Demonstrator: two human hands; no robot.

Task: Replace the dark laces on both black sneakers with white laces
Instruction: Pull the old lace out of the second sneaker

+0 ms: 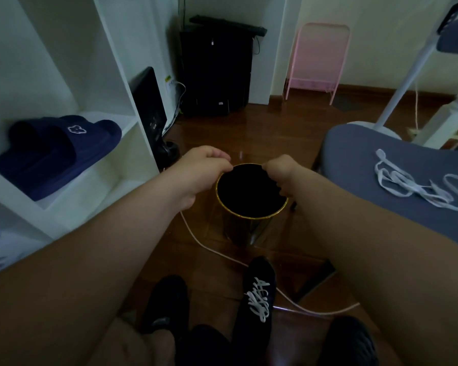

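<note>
The relaced black sneaker (pixel 257 291) sat on the floor by its unlaced mate (pixel 167 302). Over the gold-rimmed bin (pixel 251 204), the left hand (pixel 198 170) and right hand (pixel 280 175) were curled tight, seemingly pinching something dark to drop; I couldn't see what. White lace (pixel 413 183) waited on the grey chair (pixel 354 154); a white cable (pixel 209 247) crossed the floor.

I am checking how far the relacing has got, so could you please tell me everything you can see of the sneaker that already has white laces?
The black sneaker with white laces lies on the dark wooden floor, low in the view, toe pointing away towards the black gold-rimmed bin. Its upper looks like dark fabric, though dim light hides detail. White laces criss-cross up the front and end in loose loops near the tongue. Its heel is hidden by dark clothing. A pale cable runs past its right side. Neither hand touches it.
</note>
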